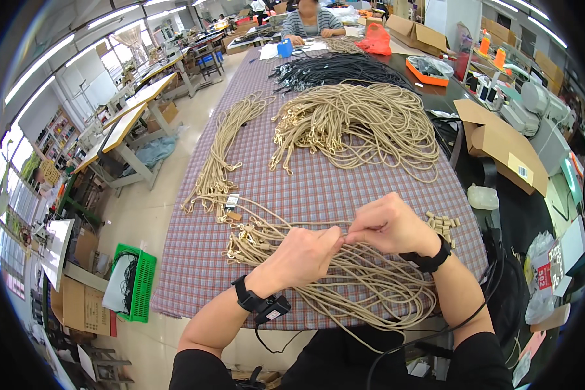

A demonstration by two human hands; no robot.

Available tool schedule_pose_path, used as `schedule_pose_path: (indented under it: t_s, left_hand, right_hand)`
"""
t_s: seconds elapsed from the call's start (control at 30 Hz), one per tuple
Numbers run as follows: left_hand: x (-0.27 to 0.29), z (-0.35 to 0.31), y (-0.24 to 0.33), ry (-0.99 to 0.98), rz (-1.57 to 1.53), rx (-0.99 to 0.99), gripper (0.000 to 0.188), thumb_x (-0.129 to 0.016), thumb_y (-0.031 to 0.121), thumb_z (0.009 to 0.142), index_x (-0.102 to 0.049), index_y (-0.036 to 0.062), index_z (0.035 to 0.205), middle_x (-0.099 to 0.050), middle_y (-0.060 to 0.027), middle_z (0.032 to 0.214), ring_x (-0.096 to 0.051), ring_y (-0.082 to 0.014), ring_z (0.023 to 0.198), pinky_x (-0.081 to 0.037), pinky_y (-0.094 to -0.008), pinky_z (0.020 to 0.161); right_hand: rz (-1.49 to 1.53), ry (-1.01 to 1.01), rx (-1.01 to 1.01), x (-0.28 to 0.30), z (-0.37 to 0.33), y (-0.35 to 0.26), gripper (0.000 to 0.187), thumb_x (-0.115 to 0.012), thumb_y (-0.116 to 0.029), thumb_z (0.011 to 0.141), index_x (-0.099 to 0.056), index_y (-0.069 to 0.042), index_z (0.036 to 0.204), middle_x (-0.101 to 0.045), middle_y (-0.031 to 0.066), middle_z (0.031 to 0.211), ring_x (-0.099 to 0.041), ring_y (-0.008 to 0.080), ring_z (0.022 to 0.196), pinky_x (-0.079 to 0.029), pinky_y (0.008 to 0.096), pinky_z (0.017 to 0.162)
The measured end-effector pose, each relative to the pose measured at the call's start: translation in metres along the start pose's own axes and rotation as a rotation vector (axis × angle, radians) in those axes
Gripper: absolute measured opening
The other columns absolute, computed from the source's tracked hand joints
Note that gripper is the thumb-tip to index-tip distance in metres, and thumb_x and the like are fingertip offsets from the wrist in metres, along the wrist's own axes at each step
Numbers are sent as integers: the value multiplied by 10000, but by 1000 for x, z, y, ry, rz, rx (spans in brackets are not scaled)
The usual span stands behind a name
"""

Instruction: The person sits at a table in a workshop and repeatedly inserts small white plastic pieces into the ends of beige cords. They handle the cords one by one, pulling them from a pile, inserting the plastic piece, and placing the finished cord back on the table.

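My left hand [303, 255] and my right hand [385, 224] meet fingertip to fingertip, both closed in a pinch on a beige cord; the exact spot they grip is mostly hidden by the fingers. Beneath them a bundle of looped beige cords [370, 296] spreads over the checked tablecloth [195, 279]. Brass-coloured metal clips [244, 240] gather at that bundle's left end. To the right of my right hand lies a small heap of short tan cylindrical pieces [443, 224]. A white tag [232, 201] and a small brown piece [233, 216] lie beyond my left hand.
A large pile of beige cords [364, 123], a narrower bundle [224, 143] and black cords [338, 70] cover the table farther off. A person [312, 23] sits at its far end. An open carton [504, 146] stands right; a green basket [136, 283] is on the floor left.
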State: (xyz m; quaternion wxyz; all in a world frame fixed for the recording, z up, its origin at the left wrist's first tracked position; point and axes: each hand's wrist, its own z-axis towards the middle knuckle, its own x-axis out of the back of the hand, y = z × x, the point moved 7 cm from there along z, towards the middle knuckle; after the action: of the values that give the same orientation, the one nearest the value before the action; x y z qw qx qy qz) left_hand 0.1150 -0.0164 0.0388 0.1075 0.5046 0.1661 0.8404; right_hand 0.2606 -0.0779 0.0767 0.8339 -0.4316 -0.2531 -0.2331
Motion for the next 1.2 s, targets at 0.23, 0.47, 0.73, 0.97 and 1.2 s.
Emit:
schedule_pose_path:
  t_s: [0.23,0.47,0.73,0.97,1.2]
  left_hand:
    - [8,-1,-14,46,-2,59,146,-606,122,1075,-548,42,967,-628,-156,693,-634,-392,610,-462,-479,526]
    - [-2,-3,-26,33,65,93,157,-597,132,1079,-536,40,967,-606,-151,665,-616,-401,592,-447,-493,523]
    - [-5,-2,-14,72,-34,44,156,-596,120,1070,-516,37,965,-603,-160,685,-618,-408,616,-445,-500,542]
    - [-1,-2,-15,91,12,35,171,-613,116,1058,-514,39,941,-603,-153,707,-602,-405,610,-439,-493,535]
    - [-11,-2,-17,92,69,11,169,-645,140,1045,-557,29,953,-642,-133,698,-645,-370,598,-493,-464,535]
  right_hand:
    - [-47,105,-44,33,-4,16,46,-844,-54,849,-800,-42,854,-695,86,702,-651,216,606,-484,349,564]
    - [42,134,-127,12,-5,35,53,-804,-54,901,-800,-27,946,-732,112,779,-680,211,664,-522,334,629]
    - [94,93,-104,-12,-1,18,54,-702,-28,973,-703,-49,1023,-751,77,991,-692,298,952,-513,390,908]
    - [-162,145,-17,3,0,10,63,-700,-32,973,-692,-87,1002,-729,42,1054,-642,262,1038,-449,397,989]
    - [-7,182,-54,1,-3,13,80,-672,-16,992,-671,-74,1047,-719,67,1095,-648,274,1049,-458,395,1024]
